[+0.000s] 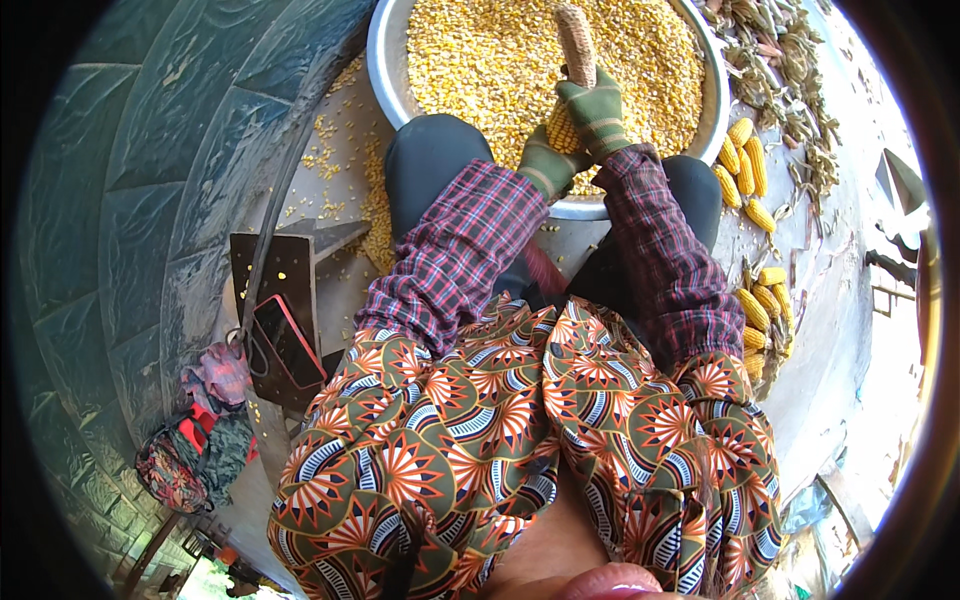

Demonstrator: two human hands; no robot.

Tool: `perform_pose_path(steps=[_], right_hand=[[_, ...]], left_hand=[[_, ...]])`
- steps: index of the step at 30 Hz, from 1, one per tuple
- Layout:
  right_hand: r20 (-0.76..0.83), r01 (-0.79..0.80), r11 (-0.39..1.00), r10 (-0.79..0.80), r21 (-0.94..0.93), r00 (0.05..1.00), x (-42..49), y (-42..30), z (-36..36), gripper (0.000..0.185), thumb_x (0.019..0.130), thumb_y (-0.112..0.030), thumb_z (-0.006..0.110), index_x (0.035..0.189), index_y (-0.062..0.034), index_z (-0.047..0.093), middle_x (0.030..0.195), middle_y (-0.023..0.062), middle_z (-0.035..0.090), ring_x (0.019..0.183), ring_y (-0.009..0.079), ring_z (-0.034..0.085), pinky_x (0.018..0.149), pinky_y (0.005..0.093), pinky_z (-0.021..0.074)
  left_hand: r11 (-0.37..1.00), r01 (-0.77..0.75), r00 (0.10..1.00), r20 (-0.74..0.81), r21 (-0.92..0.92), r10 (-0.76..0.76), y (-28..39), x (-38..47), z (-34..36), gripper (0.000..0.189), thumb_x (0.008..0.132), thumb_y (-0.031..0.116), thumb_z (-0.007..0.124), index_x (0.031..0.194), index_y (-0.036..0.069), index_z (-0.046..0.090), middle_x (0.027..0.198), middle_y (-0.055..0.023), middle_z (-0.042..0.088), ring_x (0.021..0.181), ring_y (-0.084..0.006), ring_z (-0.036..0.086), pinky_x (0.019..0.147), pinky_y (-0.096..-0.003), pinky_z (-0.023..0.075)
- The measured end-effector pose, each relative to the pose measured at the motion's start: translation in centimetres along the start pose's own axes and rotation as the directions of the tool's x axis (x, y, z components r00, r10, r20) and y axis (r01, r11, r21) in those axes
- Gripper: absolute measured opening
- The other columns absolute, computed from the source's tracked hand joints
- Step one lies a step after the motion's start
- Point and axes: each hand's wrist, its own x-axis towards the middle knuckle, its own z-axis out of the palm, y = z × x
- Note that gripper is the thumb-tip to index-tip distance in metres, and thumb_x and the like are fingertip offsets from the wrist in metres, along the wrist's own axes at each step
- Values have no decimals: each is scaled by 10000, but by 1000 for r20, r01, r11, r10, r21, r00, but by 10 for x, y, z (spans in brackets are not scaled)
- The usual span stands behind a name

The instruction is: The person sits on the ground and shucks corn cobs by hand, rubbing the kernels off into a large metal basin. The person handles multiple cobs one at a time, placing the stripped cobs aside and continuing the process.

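Both my hands wear green striped knit gloves and meet over the near side of a wide metal basin (714,90) full of loose yellow corn kernels (480,60). My left hand (551,161) is closed around the lower part of a corn cob that still bears kernels (561,131). My right hand (594,112), just above it, grips a bare, brownish corncob (576,41) whose upper end points away from me. The two cobs are close together; the gloves hide where they meet.
Several yellow ears of corn (756,165) lie on the floor right of the basin, dry husks (787,82) beyond them, and more ears (765,307) nearer me. At left are spilled kernels (322,157), a phone (289,341) on a dark board, and cloth bags (214,450).
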Motion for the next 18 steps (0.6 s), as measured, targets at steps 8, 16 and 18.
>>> perform_pose_path(steps=[8, 16, 18], right_hand=[[78, -12, 970, -7, 241, 997, 13, 19, -28, 313, 706, -141, 615, 983, -4, 565, 813, 68, 597, 692, 142, 549, 607, 272, 450], [343, -322, 702, 116, 636, 932, 16, 0, -38, 313, 725, -122, 608, 1014, -19, 544, 896, 91, 597, 763, 176, 564, 672, 285, 457], [208, -127, 896, 40, 425, 977, 8, -6, -19, 312, 689, -123, 628, 973, -10, 570, 857, 70, 606, 714, 164, 569, 642, 278, 454]], left_hand=[[802, 413, 896, -34, 431, -443, 33, -15, 6, 257, 752, 346, 594, 844, 119, 516, 581, -40, 473, 414, -124, 440, 352, -269, 349], [787, 68, 997, -12, 614, -77, 40, -26, 23, 508, 718, 172, 617, 1109, 8, 336, 685, -107, 553, 449, -189, 529, 338, -286, 429], [712, 39, 999, -34, 701, -22, 29, -18, 16, 332, 715, 147, 623, 973, 36, 446, 638, -86, 542, 380, -147, 466, 308, -256, 348]])
